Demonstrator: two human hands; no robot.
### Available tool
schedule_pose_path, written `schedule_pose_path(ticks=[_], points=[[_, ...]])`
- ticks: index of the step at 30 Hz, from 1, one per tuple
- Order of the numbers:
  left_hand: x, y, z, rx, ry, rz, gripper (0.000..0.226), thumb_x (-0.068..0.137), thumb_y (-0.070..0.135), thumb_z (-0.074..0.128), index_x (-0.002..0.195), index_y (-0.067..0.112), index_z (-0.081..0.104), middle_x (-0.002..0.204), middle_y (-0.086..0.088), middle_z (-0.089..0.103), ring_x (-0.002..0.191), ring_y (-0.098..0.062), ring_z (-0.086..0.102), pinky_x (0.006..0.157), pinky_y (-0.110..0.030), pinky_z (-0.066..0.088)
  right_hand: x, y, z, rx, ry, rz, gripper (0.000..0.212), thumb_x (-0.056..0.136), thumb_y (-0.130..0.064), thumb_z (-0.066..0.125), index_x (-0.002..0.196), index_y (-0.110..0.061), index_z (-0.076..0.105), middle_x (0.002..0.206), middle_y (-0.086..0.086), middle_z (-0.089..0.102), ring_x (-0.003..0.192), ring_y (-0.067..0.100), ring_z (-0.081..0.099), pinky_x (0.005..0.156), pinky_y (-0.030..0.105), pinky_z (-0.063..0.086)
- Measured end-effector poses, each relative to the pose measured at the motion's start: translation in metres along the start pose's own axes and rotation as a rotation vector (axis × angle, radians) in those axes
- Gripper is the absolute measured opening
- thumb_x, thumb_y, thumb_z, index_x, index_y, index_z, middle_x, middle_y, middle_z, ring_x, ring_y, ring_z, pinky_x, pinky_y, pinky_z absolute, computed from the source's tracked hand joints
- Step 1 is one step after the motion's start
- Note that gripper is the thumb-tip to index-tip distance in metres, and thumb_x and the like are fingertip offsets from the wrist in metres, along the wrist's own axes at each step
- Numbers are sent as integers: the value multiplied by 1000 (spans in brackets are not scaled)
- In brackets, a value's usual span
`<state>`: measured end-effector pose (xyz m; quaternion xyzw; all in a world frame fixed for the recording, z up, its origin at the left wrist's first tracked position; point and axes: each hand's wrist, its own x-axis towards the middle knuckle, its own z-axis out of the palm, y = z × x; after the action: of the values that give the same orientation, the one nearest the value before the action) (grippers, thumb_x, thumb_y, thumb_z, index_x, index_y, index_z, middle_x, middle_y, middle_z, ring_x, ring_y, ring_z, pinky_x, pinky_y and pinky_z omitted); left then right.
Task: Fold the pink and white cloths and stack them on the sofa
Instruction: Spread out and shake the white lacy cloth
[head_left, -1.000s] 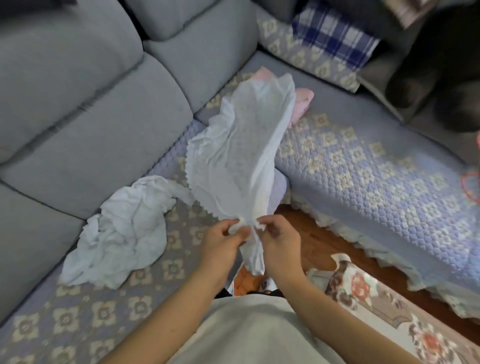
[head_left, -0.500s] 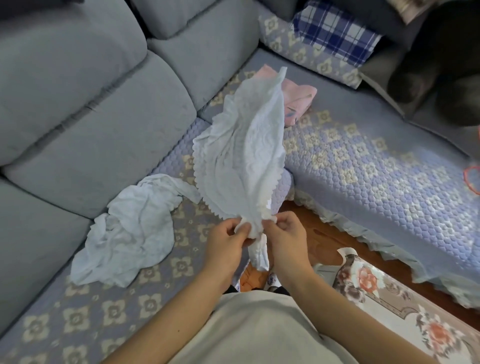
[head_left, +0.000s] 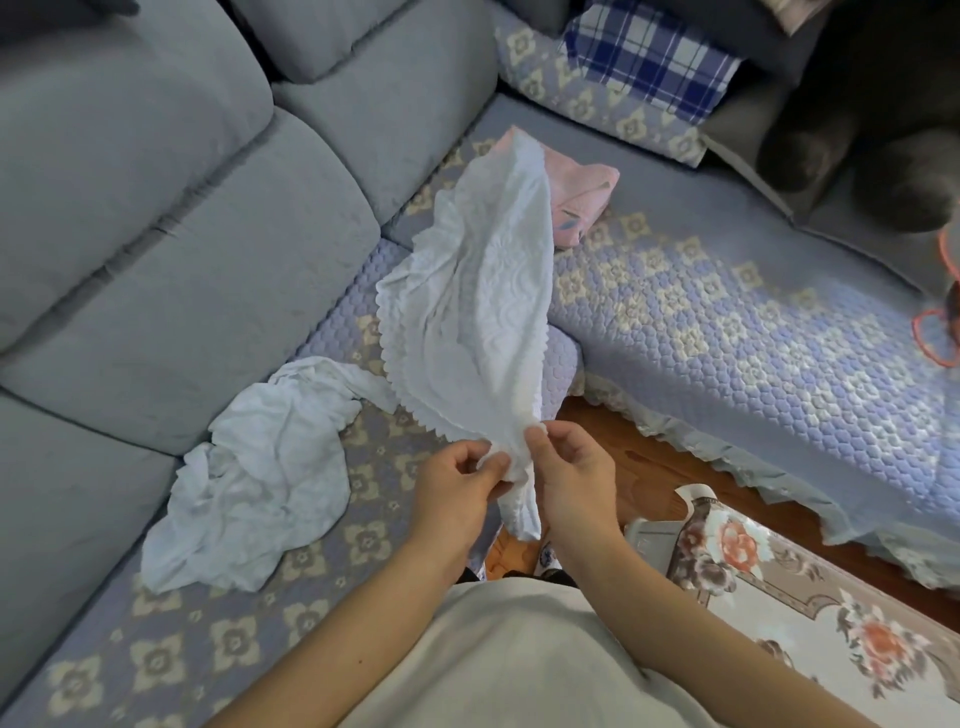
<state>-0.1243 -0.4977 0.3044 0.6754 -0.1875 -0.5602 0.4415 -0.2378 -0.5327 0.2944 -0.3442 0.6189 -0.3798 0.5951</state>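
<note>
What changed: the held white cloth (head_left: 478, 306) looks much the same as a moment ago. It is in the air and bunched up. The two hands have stayed close together on its near end. The view has slid a little, so more of the pink cloth (head_left: 582, 202) shows now.
What that means: I think the hands are feeling for a corner or an edge. The fold has not begun yet. The cloth must be spread out first.
Left hand: the left hand (head_left: 457, 493) pinches the near end of the held white cloth with curled fingers.
Right hand: the right hand (head_left: 571, 478) pinches the same end, just beside the left hand.
Where the held cloth is: up in the air over the near corner of the sofa (head_left: 156, 260). A short tail hangs down between the hands.
White cloths: two. One is held. The other white cloth (head_left: 254, 483) lies crumpled on the sofa seat to the left, not folded.
Pink cloths: one. It lies far off on the sofa seat, partly behind the held cloth. It looks folded, but I cannot tell for sure.
Hands: two.
Other things: one blue check pillow (head_left: 649, 57) far back, and one flower rug (head_left: 779, 597) on the floor at the near right.
</note>
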Motion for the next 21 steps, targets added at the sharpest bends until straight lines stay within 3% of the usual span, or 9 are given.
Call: schedule_pose_path(ticks=[4, 7, 9, 11, 13, 15, 16, 18, 21], points=[[1, 3, -3, -21, -1, -4, 10, 95, 13, 66, 98, 5, 71, 88, -7, 74, 68, -1, 71, 55, -7, 49, -1, -3, -3, -261, 43, -271, 21, 93, -17, 69, 86, -35, 75, 93, -11, 76, 94, 10, 70, 92, 39, 55], [4, 5, -4, -24, -26, 14, 23, 98, 17, 63, 85, 0, 71, 82, -15, 76, 69, -11, 74, 56, -10, 50, -7, 3, -5, -521, 24, -507, 14, 93, -16, 70, 97, -27, 77, 96, -26, 71, 95, 0, 68, 88, 28, 54], [5, 8, -4, -4, -39, 30, 28, 99, 16, 62, 84, -6, 70, 79, -18, 74, 65, -7, 72, 55, -10, 49, -8, 10, -4, -628, 19, -613, 14, 93, -17, 69, 102, -23, 77, 96, -25, 69, 93, -2, 67, 84, 24, 54], [6, 10, -4, 17, -73, 34, 30, 99, 16, 62, 86, -10, 68, 79, -20, 70, 69, -8, 71, 59, -10, 50, -5, 9, -2, -607, 43, -585, 14, 94, -19, 68, 104, -21, 77, 96, -16, 74, 90, 0, 68, 83, 25, 55], [10, 9, -6, 37, -114, 23, 27, 99, 17, 62, 82, -2, 70, 78, -12, 72, 77, -16, 72, 67, -15, 52, -1, 3, -3, -559, 74, -536, 14, 94, -20, 68, 104, -19, 78, 96, -11, 76, 88, 1, 69, 83, 25, 55], [13, 8, -10, 90, -122, 37, 28, 98, 20, 62, 75, 8, 68, 70, -2, 64, 73, -13, 62, 71, -22, 48, 1, 0, -5, -548, 62, -508, 13, 95, -20, 67, 104, -19, 77, 97, -12, 76, 89, 2, 69, 82, 24, 54], [15, 9, -13, 112, -123, 44, 28, 98, 23, 62, 75, 8, 65, 70, -6, 60, 73, -13, 57, 73, -27, 47, 1, 0, -5, -547, 37, -494, 13, 96, -19, 66, 104, -20, 76, 97, -14, 75, 89, 2, 69, 82, 24, 54], [18, 10, -16, 106, -124, 55, 28, 95, 30, 62, 81, 5, 64, 82, -21, 62, 78, -22, 60, 82, -40, 51, -1, 4, -4, -536, -22, -454, 13, 96, -18, 65, 104, -21, 75, 96, -17, 74, 91, 3, 69, 81, 25, 54], [19, 9, -13, 57, -115, 42, 24, 85, 36, 64, 90, 12, 68, 94, -17, 71, 96, -31, 69, 97, -51, 54, -7, 6, 2, -464, -62, -381, 11, 96, -18, 66, 101, -23, 74, 91, -20, 74, 88, 3, 69, 75, 19, 53]])
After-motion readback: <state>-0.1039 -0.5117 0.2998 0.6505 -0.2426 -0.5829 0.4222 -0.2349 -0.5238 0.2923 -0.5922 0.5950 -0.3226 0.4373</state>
